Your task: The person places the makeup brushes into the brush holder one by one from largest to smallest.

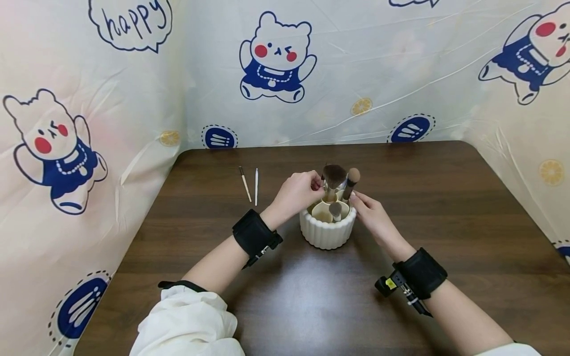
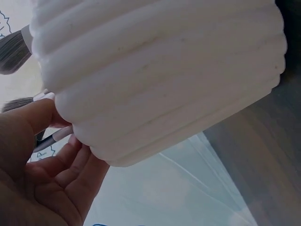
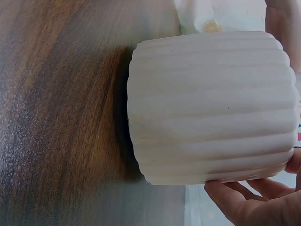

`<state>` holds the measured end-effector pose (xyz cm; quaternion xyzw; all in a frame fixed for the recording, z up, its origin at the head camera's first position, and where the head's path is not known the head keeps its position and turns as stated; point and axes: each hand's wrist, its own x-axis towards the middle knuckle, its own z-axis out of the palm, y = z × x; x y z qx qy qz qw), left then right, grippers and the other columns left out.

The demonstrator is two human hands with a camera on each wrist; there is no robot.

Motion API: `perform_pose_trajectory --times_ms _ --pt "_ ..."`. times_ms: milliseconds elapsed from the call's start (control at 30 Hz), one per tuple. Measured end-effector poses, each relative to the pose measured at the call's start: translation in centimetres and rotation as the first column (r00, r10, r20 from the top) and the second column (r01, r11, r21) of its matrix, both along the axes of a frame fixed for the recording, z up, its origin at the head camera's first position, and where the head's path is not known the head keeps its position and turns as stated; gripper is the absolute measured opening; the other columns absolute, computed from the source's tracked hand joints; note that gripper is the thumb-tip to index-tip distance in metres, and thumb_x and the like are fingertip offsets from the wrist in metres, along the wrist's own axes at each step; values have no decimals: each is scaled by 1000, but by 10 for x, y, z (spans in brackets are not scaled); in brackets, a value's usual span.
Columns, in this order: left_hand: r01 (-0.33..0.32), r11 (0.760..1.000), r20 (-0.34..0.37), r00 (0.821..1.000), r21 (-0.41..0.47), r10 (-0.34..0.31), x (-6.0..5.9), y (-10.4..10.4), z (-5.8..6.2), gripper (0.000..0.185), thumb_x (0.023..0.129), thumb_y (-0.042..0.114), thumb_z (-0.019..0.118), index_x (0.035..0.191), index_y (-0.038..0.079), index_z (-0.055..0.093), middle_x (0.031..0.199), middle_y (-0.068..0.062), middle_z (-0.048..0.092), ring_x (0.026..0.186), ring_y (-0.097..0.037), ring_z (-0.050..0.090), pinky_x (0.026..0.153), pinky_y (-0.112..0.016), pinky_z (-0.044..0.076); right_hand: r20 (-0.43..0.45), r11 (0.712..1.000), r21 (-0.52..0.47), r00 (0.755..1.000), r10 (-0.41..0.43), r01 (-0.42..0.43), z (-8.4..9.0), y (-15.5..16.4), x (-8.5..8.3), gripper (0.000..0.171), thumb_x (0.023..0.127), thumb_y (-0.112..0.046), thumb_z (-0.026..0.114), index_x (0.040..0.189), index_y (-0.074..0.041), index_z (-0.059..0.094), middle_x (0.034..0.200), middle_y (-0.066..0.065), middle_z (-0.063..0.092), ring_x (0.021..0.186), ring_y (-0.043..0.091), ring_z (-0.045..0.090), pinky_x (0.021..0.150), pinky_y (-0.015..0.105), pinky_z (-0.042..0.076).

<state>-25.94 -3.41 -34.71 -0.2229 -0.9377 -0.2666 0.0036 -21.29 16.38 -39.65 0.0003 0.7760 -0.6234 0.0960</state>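
Observation:
A white ribbed round holder (image 1: 327,235) stands upright on the table, with cream inner compartments. Several makeup brushes rise from it, among them a large fluffy brush (image 1: 334,175), a rounded tan-headed brush (image 1: 352,180) and a small grey-headed brush (image 1: 335,210). At the holder's left rim, my left hand (image 1: 303,190) has curled fingers and pinches a slim makeup brush (image 2: 61,133); its fingertips are partly hidden behind the rim. My right hand (image 1: 371,215) grips the right side, the thumb near the rim and the fingers (image 3: 225,195) against the ribbed wall.
Two thin sticks lie left of the holder: a dark-tipped slim brush (image 1: 245,184) and a white slender stick (image 1: 256,188). The brown wooden table (image 1: 427,198) meets a printed cloth (image 1: 338,64) hanging at its back and sides.

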Motion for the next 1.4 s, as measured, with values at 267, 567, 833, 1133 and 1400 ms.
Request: perform_pose_trajectory --times_ms 267,567,833,1133,1400 --pt "-6 1000 7 1000 -29 6 -2 1 3 11 88 17 59 96 10 62 86 -1 65 73 -13 57 66 -23 41 5 1000 -1 1000 0 0 1 0 1 59 104 -32 35 148 6 23 153 24 30 140 31 32 114 46 31" --pt "-4 996 7 1000 -84 5 -4 3 3 16 89 20 59 97 10 68 89 -2 70 77 -14 63 70 -27 49 7 1000 12 1000 7 -7 1 0 1 60 104 -32 35 148 6 22 153 24 28 141 32 31 114 47 31" --pt "45 991 33 999 -128 -41 -9 4 7 33 91 20 57 60 17 46 61 4 40 54 -9 33 54 -22 24 13 1000 8 1000 4 -4 1 0 0 60 104 -32 36 148 5 23 153 24 29 141 32 31 114 47 32" --pt "118 980 201 976 -160 -84 -19 6 20 42 94 20 57 54 16 45 52 6 30 51 -9 26 54 -21 23 14 1000 3 1000 15 -15 2 1 2 60 104 -33 36 149 4 22 154 23 27 143 32 29 115 47 30" --pt "168 969 267 957 -183 -115 -27 8 26 45 90 16 59 52 17 37 53 6 25 51 -9 21 54 -22 21 13 1000 1 1000 17 -17 3 1 2 60 104 -33 36 149 4 22 154 23 27 143 32 28 115 46 30"
